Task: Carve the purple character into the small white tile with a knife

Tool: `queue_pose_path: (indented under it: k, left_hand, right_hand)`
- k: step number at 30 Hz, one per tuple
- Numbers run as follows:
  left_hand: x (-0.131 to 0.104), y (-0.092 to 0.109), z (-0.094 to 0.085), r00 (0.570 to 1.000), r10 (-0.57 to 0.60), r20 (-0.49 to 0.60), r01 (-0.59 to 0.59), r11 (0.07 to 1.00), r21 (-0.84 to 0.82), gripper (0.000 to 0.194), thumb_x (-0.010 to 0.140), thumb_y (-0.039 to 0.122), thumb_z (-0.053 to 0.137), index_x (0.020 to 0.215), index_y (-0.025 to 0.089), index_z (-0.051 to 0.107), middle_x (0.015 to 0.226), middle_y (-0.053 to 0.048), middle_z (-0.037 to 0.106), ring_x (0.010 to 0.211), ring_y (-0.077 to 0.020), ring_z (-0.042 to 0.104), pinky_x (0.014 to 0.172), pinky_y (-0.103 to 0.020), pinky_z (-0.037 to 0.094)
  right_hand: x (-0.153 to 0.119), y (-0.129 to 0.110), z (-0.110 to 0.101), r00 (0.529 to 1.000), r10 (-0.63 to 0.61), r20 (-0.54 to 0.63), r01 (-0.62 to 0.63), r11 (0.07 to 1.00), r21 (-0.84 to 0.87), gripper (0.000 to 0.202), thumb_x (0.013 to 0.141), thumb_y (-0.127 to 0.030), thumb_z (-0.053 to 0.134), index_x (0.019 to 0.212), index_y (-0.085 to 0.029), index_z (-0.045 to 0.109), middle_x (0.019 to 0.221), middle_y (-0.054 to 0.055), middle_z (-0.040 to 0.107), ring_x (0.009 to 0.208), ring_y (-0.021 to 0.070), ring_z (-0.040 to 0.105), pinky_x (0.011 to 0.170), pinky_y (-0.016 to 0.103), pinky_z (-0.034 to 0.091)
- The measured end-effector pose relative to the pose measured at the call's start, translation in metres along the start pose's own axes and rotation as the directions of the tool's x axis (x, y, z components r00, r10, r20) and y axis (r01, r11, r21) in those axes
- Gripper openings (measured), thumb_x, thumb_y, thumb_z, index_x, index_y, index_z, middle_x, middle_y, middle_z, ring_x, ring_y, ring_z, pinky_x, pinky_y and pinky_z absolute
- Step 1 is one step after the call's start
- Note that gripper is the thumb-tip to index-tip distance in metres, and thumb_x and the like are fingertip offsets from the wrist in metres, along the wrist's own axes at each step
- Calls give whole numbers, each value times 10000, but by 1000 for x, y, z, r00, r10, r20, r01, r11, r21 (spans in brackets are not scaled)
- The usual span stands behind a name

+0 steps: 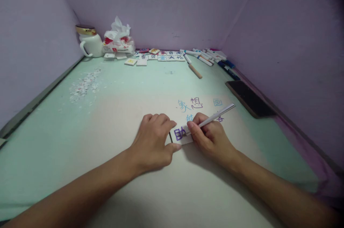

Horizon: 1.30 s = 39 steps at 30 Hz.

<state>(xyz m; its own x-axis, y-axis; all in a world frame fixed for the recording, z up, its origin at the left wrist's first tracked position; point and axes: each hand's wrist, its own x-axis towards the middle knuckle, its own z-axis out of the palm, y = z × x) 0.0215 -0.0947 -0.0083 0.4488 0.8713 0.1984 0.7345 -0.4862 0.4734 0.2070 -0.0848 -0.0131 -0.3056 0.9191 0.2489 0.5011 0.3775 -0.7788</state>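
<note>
A small white tile [176, 140] with a purple character on it lies on the pale table sheet [120, 199]. Thumb and forefinger of my left hand [157, 140] grip its left end. My right hand [212, 138] holds a slim silver-white pen-like tool [219, 114], its lower end at the tile beside the character. That hand covers the tile's right end. Just beyond the hands, characters in blue and purple [196, 103] are written on the sheet, some partly hidden by my right hand.
White scraps [85, 85] are scattered at the left. At the back stand a white mug [94, 45] and a tissue pack [119, 46], beside rows of character tiles [171, 58]. Markers [204, 60], a brown stick [195, 71] and a dark phone [249, 99] lie to the right.
</note>
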Motion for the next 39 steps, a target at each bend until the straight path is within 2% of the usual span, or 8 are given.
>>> queue_pose_path:
  k: [13,23,26,28,31,33,36,39]
  left_hand:
    - [-1,4,0,1000,-11,-16,12,998,58,306,706,305,660,982,197,586,887,-54,581,838,-233,545,820,-432,359]
    - [1,5,2,1000,-22,-3,22,993,113,471,684,450,714,1041,172,586,831,-54,607,803,-240,553,774,-414,354]
    - [4,3,-1,999,1,52,-8,989,146,501,709,487,688,1080,170,575,807,-47,611,797,-244,556,771,-413,349]
    - [6,1,-5,990,43,133,-66,984,168,492,744,494,653,1118,188,560,806,-39,602,796,-242,552,777,-412,347]
    - [10,-1,-14,959,89,268,-139,975,172,428,816,418,595,1189,224,513,842,-33,595,828,-241,553,797,-408,341]
    - [12,-1,-19,944,80,319,-139,976,166,387,839,355,574,1196,229,495,883,-38,604,863,-245,557,805,-406,334]
    - [13,-1,-21,940,51,337,-111,981,161,345,834,350,586,1147,230,506,918,-41,617,891,-251,560,802,-402,331]
    - [12,-1,-19,951,25,307,-76,985,155,346,816,381,610,1112,228,517,897,-32,625,871,-242,562,799,-401,335]
  right_hand:
    - [0,-1,4,999,19,-42,-18,999,30,316,904,-318,460,613,-211,400,491,-55,415,423,91,387,426,231,303]
    - [0,1,5,997,73,-38,-70,994,85,309,897,-341,471,624,-213,404,468,-59,417,408,91,373,412,230,290]
    - [-1,0,5,997,68,-42,-64,994,90,315,898,-336,469,616,-211,407,491,-53,428,419,91,387,424,232,302]
    - [-1,0,4,997,68,-40,-64,995,78,325,900,-333,464,605,-209,408,502,-50,427,428,92,393,435,234,311]
    - [-2,0,4,997,70,-39,-67,996,63,334,900,-329,459,594,-211,400,502,-49,418,437,96,392,444,237,318]
    - [-2,0,4,997,74,-37,-72,995,63,334,901,-333,453,595,-213,395,502,-50,418,438,96,393,448,239,319]
    - [-3,-1,4,995,90,-30,-88,994,67,330,904,-345,444,604,-215,392,501,-51,424,431,94,391,449,241,314]
    - [-4,-2,4,994,101,-30,-99,992,72,319,903,-339,441,612,-217,391,487,-56,422,418,91,383,445,242,307]
